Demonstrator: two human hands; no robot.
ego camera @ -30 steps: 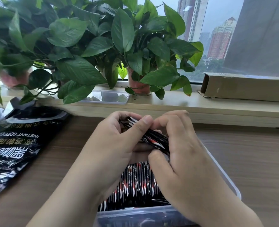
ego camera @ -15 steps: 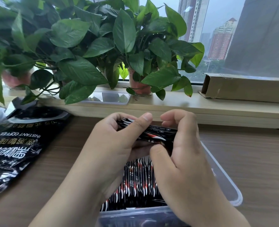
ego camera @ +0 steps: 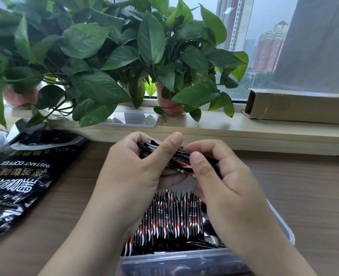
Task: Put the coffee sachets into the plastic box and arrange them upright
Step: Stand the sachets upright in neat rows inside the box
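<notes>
Currently mid-sort, above the plastic box [ego camera: 280, 220]. Left hand [ego camera: 132, 176] curled round a bundle of coffee sachets [ego camera: 176, 160], thumb pressed across the top, fingers wrapped underneath. Right hand [ego camera: 226, 188] pinching the bundle's right end between thumb and bent fingers. Both closed firmly on the same stack, held roughly level, tilted slightly down to the right, clear of the box below.

Box on the wooden desk [ego camera: 304, 186], directly under the hands. Row of upright sachets [ego camera: 170, 218] already standing on edge inside, packed close. A few loose ones lying flat near the right front corner, partly hidden by the right wrist. Far end of the box hidden behind the hands; free space there not readable.

Off to the left: opened black coffee bag [ego camera: 23, 176], flat on the desk. Clear lid [ego camera: 132, 118] on the windowsill, under the potted plants [ego camera: 144, 56]. Cardboard carton [ego camera: 298, 106] on the sill, far right.

Risks, as judged:
- Slick foil, many pieces in one grip; loosening either pinch likely to fan the stack or drop some onto the desk.
- Lowering the bundle level rather than on edge likely to leave sachets flat atop the row.
- Pushing in beside the standing row could topple it, domino-style.
- Flat strays at the corner could block a clean fit.
</notes>
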